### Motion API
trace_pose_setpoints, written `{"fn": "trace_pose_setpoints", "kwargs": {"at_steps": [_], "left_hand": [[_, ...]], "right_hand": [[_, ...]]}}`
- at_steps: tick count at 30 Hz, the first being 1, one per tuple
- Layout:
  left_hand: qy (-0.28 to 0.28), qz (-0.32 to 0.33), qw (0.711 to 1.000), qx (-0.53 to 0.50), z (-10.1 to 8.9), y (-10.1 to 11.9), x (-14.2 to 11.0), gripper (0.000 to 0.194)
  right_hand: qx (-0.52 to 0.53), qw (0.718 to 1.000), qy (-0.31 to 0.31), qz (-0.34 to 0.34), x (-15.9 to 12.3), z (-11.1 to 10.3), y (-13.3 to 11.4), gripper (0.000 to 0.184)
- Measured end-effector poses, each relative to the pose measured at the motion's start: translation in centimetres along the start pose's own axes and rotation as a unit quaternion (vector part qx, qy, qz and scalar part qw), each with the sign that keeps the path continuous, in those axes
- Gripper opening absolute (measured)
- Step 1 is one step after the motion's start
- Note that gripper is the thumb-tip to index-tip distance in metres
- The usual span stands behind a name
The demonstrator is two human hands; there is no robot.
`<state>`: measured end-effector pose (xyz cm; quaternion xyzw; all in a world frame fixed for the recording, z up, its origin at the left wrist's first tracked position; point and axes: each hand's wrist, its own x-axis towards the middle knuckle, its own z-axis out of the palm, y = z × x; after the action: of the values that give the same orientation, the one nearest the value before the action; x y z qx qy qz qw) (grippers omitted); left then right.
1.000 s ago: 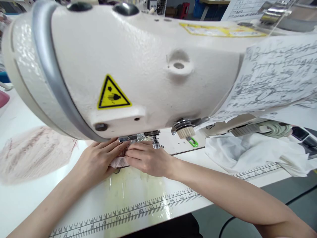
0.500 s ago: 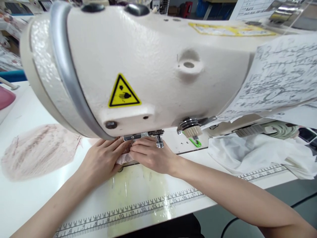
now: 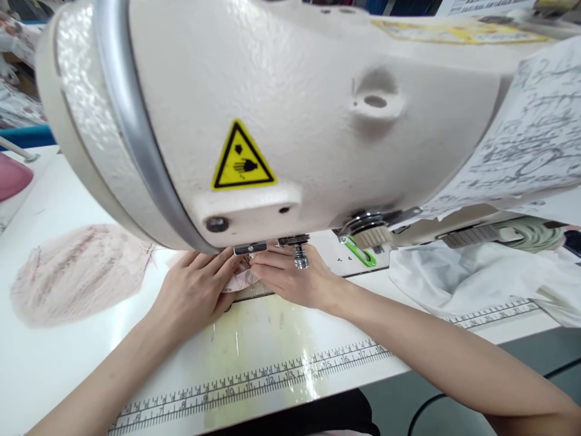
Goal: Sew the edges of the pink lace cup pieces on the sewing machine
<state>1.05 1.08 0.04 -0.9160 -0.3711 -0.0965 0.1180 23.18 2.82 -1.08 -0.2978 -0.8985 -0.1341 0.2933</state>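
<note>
A small piece of pale pink sheer fabric [image 3: 240, 281] lies under the head of a white sewing machine [image 3: 290, 133]. To its left, my left hand [image 3: 196, 290] rests flat with its fingers stretched forward over the cloth. My right hand [image 3: 297, 277] is on the fabric's right side, its fingers bent and pressed together at the cloth's edge. Both hands are close to the needle area, which the machine head and my fingers mostly hide. A larger oval pink sheer piece [image 3: 84, 272] is spread on the table to the left.
Green thread snips [image 3: 361, 251] lie behind the right hand. White cloth [image 3: 436, 278] is heaped at the right, near a coiled pale green cord [image 3: 531, 235]. A printed ruler strip [image 3: 249, 387] runs along the table's front edge. Handwritten paper [image 3: 535, 133] hangs on the machine.
The view has shifted, so the machine looks closer and slightly right. Both hands stay at the fabric with nearly the same pose.
</note>
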Motion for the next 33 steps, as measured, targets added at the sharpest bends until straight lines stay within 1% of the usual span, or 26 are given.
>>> {"fn": "trace_pose_setpoints", "kwargs": {"at_steps": [3, 7, 9, 13, 17, 19, 21, 22, 24, 27, 30, 33], "left_hand": [[0.004, -0.001, 1.0, 0.007, 0.0, 0.1, 0.1, 0.052], [0.018, 0.005, 1.0, 0.019, -0.1, 0.2, 0.1, 0.049], [0.02, 0.006, 1.0, 0.023, -0.1, 0.2, 0.1, 0.049], [0.014, 0.002, 1.0, 0.025, 0.0, 0.2, 0.1, 0.049], [0.013, 0.002, 0.999, 0.029, 0.1, 0.2, 0.2, 0.048], [0.011, 0.001, 1.0, 0.028, 0.1, 0.2, 0.2, 0.048], [0.011, -0.003, 0.999, 0.034, 0.1, 0.3, 0.2, 0.046], [0.014, -0.004, 0.999, 0.04, 0.0, 0.3, 0.1, 0.045], [0.029, 0.01, 0.998, 0.047, 0.0, 0.4, 0.1, 0.04], [0.056, 0.059, 0.996, 0.02, -0.1, 0.3, -0.1, 0.037], [0.061, 0.089, 0.994, -0.019, -0.2, 0.0, -0.2, 0.037], [0.062, 0.095, 0.992, -0.046, -0.2, -0.6, -0.3, 0.038]], "right_hand": [[0.001, 1.0, -0.003, 0.0, 0.2, -0.2, 0.4, 0.025], [0.015, 0.998, -0.052, 0.013, 0.1, -0.4, 0.6, 0.028], [0.029, 0.997, -0.066, 0.022, 0.0, -0.2, 0.6, 0.028], [0.068, 0.992, -0.083, 0.063, -0.2, 0.1, 0.6, 0.028], [0.132, 0.979, -0.123, 0.097, 0.0, 0.0, 0.9, 0.03], [0.143, 0.975, -0.129, 0.111, 0.0, -0.1, 1.0, 0.032], [0.133, 0.976, -0.126, 0.117, 0.1, -0.2, 1.0, 0.033], [0.121, 0.979, -0.122, 0.108, 0.0, -0.2, 1.1, 0.032], [0.09, 0.988, -0.101, 0.068, 0.0, -0.1, 1.1, 0.028], [0.033, 0.998, -0.056, 0.014, -0.2, 0.0, 0.9, 0.022], [-0.014, 0.999, -0.036, 0.009, -0.2, 0.0, 0.4, 0.021], [-0.033, 0.999, -0.013, -0.002, -0.3, -0.1, -0.1, 0.021]]}}
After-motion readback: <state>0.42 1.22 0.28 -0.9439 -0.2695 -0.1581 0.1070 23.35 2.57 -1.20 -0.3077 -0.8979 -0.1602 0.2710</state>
